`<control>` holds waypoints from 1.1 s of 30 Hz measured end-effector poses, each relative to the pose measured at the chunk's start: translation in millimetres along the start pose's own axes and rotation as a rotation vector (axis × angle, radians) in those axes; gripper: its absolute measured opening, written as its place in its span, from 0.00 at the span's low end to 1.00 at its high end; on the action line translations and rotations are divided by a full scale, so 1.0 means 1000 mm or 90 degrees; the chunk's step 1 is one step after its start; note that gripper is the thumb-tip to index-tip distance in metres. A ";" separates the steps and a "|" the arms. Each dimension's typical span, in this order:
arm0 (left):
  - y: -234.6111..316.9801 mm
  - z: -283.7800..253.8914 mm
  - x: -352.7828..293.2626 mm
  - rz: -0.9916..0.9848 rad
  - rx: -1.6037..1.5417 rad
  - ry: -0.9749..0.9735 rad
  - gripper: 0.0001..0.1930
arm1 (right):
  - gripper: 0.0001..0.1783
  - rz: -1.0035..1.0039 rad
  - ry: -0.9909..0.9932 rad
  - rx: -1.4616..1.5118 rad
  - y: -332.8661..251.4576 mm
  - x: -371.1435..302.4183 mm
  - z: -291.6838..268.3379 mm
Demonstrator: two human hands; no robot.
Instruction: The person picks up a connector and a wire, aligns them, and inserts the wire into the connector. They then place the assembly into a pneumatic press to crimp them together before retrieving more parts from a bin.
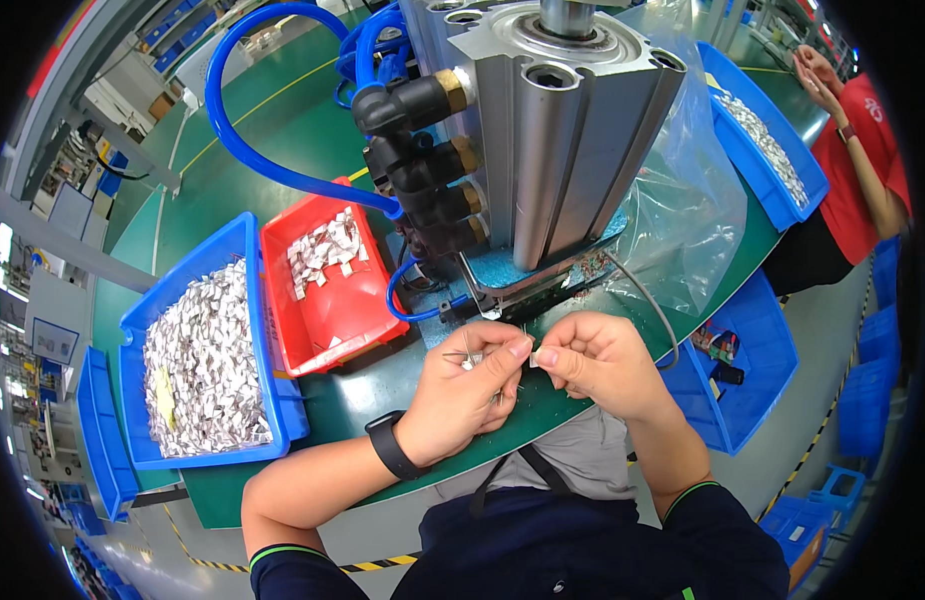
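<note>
My left hand, with a black band on the wrist, is closed around several small white parts with thin wire leads sticking out between the fingers. Thumb and forefinger of my right hand pinch a small white piece close beside my left thumb tip. The fingers partly hide the pieces. Both hands are over the front edge of the green table, just before a metal pneumatic press with black fittings.
To the left, a blue bin is heaped with white parts, beside a red bin with fewer. A blue air hose arches behind. Clear plastic lies right of the press. A blue bin sits low right; a person in red stands beyond.
</note>
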State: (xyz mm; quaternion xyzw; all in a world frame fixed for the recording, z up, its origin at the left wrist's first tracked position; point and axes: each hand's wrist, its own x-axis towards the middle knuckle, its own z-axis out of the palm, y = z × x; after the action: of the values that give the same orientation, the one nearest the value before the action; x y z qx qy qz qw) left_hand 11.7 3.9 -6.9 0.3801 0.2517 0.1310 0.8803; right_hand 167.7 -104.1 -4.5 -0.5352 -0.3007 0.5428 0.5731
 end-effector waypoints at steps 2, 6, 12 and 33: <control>0.000 0.001 -0.001 0.002 0.001 0.001 0.07 | 0.10 -0.002 0.009 -0.008 0.001 -0.002 0.001; -0.001 0.001 0.000 0.001 0.005 0.004 0.06 | 0.10 -0.060 0.025 -0.065 0.000 -0.003 0.004; 0.000 0.002 -0.001 -0.008 0.002 0.011 0.06 | 0.10 -0.070 0.038 -0.105 -0.007 -0.002 0.008; -0.003 0.006 -0.004 0.018 0.082 0.015 0.09 | 0.05 -0.166 0.095 -0.017 0.008 0.007 0.009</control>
State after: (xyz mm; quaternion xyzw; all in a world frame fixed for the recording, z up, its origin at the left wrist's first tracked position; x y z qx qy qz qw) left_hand 11.8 -3.0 -4.4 0.4377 0.2647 0.1319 0.8491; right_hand 158.0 -96.6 -11.3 -0.5382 -0.3314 0.4185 0.6522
